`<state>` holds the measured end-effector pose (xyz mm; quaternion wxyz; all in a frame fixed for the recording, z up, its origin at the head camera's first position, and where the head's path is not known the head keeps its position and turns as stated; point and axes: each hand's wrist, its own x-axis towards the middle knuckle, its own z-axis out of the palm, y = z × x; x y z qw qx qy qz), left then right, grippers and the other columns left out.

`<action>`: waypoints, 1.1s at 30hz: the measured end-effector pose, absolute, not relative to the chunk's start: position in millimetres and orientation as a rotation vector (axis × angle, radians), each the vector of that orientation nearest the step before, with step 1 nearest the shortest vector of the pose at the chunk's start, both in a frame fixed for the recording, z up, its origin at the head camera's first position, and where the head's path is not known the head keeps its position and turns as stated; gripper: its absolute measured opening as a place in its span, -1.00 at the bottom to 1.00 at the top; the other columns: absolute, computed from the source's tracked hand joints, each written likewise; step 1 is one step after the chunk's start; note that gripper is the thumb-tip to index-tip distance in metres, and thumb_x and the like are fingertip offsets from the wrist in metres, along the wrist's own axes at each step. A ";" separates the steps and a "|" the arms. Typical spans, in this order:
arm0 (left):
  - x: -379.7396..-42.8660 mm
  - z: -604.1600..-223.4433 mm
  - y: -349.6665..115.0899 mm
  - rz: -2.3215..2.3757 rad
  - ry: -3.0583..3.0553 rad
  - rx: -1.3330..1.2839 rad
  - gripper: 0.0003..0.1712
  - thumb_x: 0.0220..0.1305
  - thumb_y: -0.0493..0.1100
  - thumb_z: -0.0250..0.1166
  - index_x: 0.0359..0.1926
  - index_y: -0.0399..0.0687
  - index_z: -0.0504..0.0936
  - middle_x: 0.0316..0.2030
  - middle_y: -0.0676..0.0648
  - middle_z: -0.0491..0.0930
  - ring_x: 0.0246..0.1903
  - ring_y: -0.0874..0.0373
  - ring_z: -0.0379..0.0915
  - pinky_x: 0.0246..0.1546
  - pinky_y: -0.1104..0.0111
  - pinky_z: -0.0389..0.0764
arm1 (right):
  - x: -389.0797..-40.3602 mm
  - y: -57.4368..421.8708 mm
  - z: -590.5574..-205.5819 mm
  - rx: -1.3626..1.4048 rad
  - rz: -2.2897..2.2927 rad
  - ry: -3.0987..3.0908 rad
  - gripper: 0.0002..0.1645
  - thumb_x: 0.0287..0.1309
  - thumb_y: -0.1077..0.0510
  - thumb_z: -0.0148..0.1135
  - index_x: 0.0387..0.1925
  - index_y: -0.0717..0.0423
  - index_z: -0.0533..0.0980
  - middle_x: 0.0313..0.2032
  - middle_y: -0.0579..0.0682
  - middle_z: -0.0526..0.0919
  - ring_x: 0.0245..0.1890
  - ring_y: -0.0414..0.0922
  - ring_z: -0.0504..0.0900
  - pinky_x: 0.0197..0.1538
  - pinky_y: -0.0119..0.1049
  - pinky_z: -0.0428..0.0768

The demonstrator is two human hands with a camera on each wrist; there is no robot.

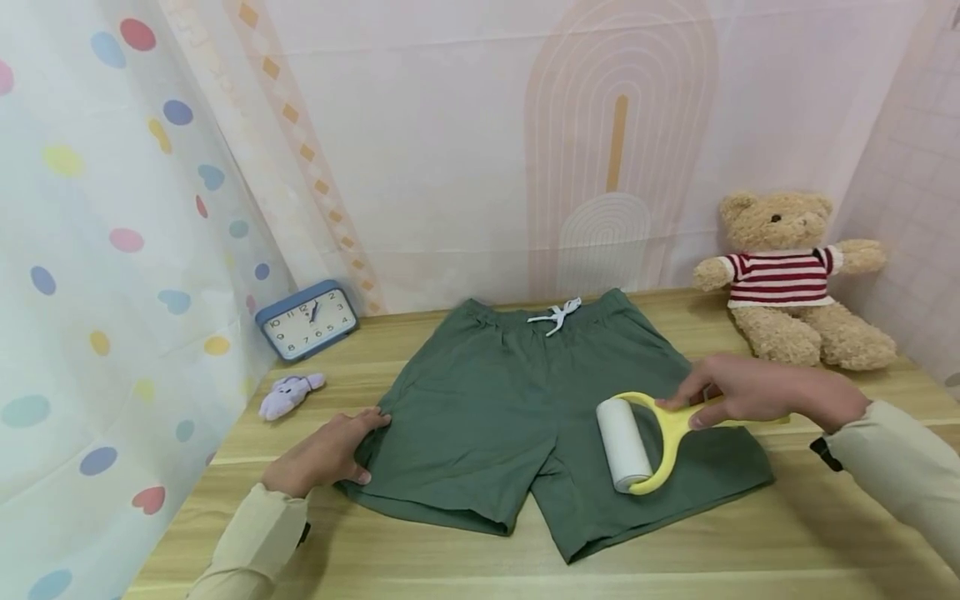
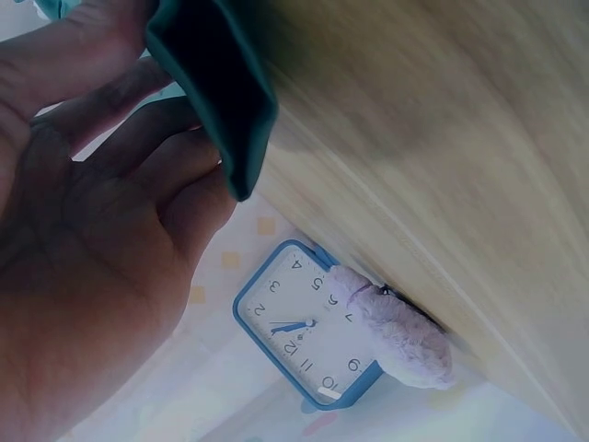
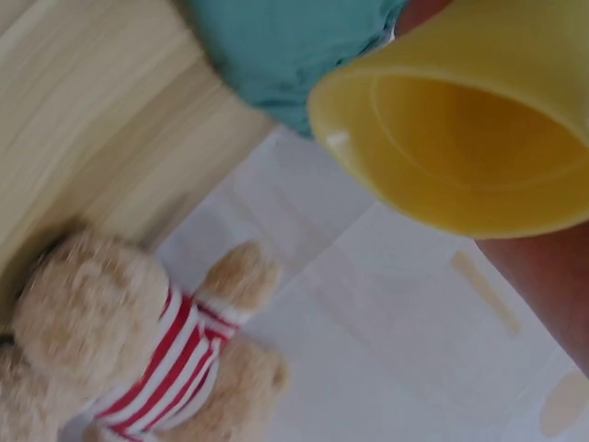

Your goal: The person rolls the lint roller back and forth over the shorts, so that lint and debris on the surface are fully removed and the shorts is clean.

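Dark green shorts [image 1: 480, 400] with a white drawstring bow [image 1: 558, 315] lie spread on the wooden table, waistband away from me. My left hand [image 1: 330, 450] rests at the left edge of the shorts, its fingers and thumb touching the cloth. In the left wrist view, part of the green cloth [image 2: 216, 87] overlaps those fingertips. With my right hand [image 1: 757, 392] I grip the yellow handle of a lint roller [image 1: 624, 446]. Its white roll lies over the right leg of the shorts. The right wrist view shows the hollow end of the yellow handle [image 3: 460, 147] close up.
A blue-framed clock [image 1: 309, 321] stands at the back left, with a small lilac plush toy [image 1: 288, 396] in front of it. On the back right sits a teddy bear [image 1: 787, 279] in a striped shirt. Patterned curtains hang behind the table [image 1: 420, 575] and along its left side.
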<state>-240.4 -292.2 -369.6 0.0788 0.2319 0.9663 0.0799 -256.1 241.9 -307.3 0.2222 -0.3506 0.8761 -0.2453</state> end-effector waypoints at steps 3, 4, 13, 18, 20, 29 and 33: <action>-239.4 -370.9 -292.9 0.255 2.888 0.687 -0.09 -0.16 -0.23 0.62 0.28 -0.38 0.48 0.32 -0.51 0.39 0.21 -0.45 0.41 0.23 -0.17 0.48 | -256.2 253.7 -305.1 -0.942 -0.678 2.415 -0.44 0.21 0.04 0.36 0.20 0.19 0.58 -0.05 0.01 0.78 -0.34 -0.46 0.49 -0.30 -0.50 0.52; -239.2 -371.0 -293.2 0.262 2.887 0.685 -0.09 -0.16 -0.23 0.62 0.28 -0.38 0.48 0.32 -0.51 0.39 0.21 -0.45 0.41 0.23 -0.17 0.48 | -256.4 257.6 -304.3 -0.934 -0.673 2.415 -0.44 0.21 0.04 0.36 0.19 0.20 0.58 -0.06 0.00 0.78 -0.34 -0.47 0.49 -0.30 -0.51 0.52; -242.7 -369.1 -295.2 0.259 2.895 0.744 -0.08 -0.18 -0.24 0.63 0.26 -0.41 0.48 0.29 -0.54 0.40 0.24 -0.43 0.41 0.22 -0.13 0.52 | -259.4 294.2 -303.4 -0.911 -0.644 2.457 -0.48 0.18 0.11 0.38 0.16 0.25 0.60 -0.20 -0.07 0.79 -0.51 -0.46 0.33 -0.47 -0.49 0.42; -241.2 -369.9 -296.6 0.258 2.895 0.745 -0.07 -0.19 -0.23 0.63 0.26 -0.41 0.49 0.28 -0.53 0.42 0.20 -0.46 0.42 0.21 -0.16 0.50 | -260.1 316.7 -303.8 -0.929 -0.617 2.469 -0.50 0.19 0.13 0.37 0.15 0.25 0.61 -0.23 -0.11 0.78 -0.50 -0.49 0.33 -0.48 -0.50 0.41; -240.4 -370.7 -297.4 0.260 2.896 0.745 -0.08 -0.20 -0.23 0.63 0.26 -0.41 0.49 0.28 -0.53 0.42 0.19 -0.46 0.42 0.21 -0.18 0.49 | -259.6 325.6 -302.0 -0.911 -0.606 2.466 -0.50 0.19 0.14 0.36 0.15 0.26 0.60 -0.27 -0.22 0.76 -0.49 -0.50 0.35 -0.48 -0.50 0.40; -241.3 -372.5 -296.9 0.262 2.903 0.751 -0.09 -0.18 -0.23 0.63 0.25 -0.41 0.50 0.28 -0.50 0.44 0.18 -0.46 0.43 0.20 -0.18 0.50 | -248.3 357.4 -293.4 -0.841 -0.579 2.477 -0.58 0.20 0.24 0.33 0.11 0.21 0.64 -0.44 -0.38 0.60 -0.51 -0.52 0.29 -0.51 -0.49 0.35; -242.7 -372.8 -296.5 0.261 2.897 0.756 -0.09 -0.18 -0.23 0.63 0.25 -0.41 0.50 0.29 -0.51 0.42 0.20 -0.45 0.43 0.21 -0.16 0.51 | -246.9 369.8 -292.4 -0.934 -0.617 2.442 -0.56 0.20 0.31 0.30 0.11 0.00 0.65 -0.29 -0.42 0.71 -0.44 -0.55 0.38 -0.51 -0.50 0.39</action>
